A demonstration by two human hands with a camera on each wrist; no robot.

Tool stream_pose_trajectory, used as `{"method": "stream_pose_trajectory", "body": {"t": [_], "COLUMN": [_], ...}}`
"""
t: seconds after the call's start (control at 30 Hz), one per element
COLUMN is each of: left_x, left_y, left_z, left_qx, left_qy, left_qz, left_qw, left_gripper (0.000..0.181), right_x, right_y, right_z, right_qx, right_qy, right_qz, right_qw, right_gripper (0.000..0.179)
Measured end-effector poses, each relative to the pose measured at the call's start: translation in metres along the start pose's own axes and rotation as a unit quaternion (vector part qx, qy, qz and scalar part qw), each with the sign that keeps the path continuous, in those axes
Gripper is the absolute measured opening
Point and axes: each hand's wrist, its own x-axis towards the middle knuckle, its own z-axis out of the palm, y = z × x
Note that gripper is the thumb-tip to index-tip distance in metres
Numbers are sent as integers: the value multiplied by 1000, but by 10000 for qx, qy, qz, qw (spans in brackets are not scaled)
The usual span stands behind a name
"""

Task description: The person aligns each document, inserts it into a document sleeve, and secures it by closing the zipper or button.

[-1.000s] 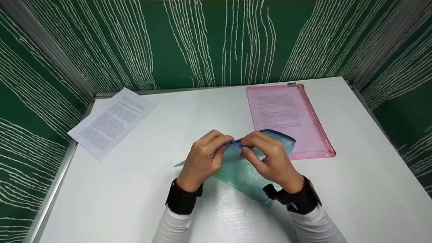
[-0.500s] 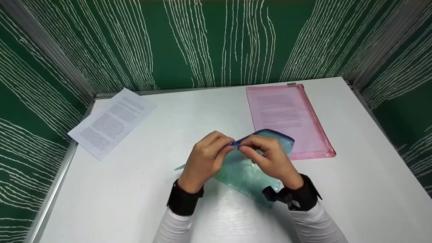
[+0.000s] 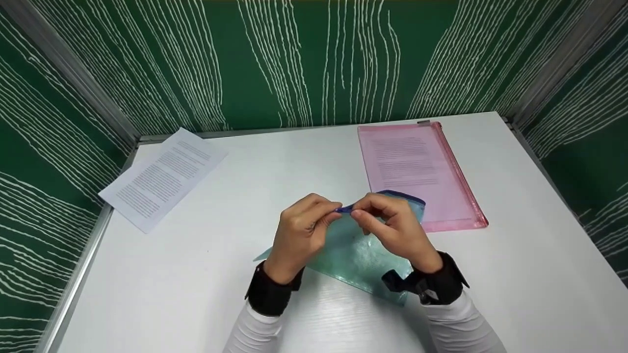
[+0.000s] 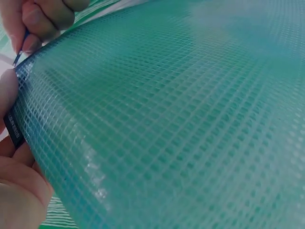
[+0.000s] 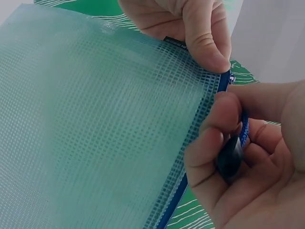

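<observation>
A translucent green-blue mesh zipper pouch (image 3: 363,255) is held up tilted between both hands, in front of me at the middle of the table. My left hand (image 3: 300,233) pinches its corner at one end of the blue zipper (image 5: 178,195), by a small black label (image 4: 14,133). Right beside it, my right hand (image 3: 395,223) pinches at the zipper edge with thumb and forefinger. A blue cord pull with a black tip (image 5: 231,155) lies among the right hand's curled fingers. A small metal zipper slider (image 5: 232,78) shows between the two hands in the right wrist view.
A pink zipper pouch (image 3: 458,206) with a printed sheet inside lies at the back right, partly behind the held pouch. Printed paper (image 3: 162,179) lies at the left, overhanging the white table's (image 3: 147,284) edge. Green panels with white lines (image 3: 314,63) enclose the table's back and sides.
The pouch's near corner has shifted slightly down and right. Both hands have made small shifts at the zipper, the right-hand fingers regripping there. The pink pouch and the paper have stayed put.
</observation>
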Motion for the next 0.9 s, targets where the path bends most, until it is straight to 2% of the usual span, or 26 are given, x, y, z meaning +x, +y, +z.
{"method": "stream_pose_trajectory", "body": {"t": [0.33,0.53,0.9], "left_x": [0,1,0], "left_y": [0,-1,1], "left_z": [-5,-5,-6], "left_qx": [-205,-33,149], "left_qy": [292,282,629], "left_qz": [-126,-125,-152], "left_qw": [9993,9995,9978], "left_gripper": [9,7,7], "right_x": [-2,-2,-2], "right_y": [1,1,2], "right_z": [-5,-5,-5], "right_qx": [-129,-88,-172], "right_qy": [214,215,256], "right_qz": [174,172,360], "right_qw": [9995,9996,9989], "right_gripper": [18,18,15]}}
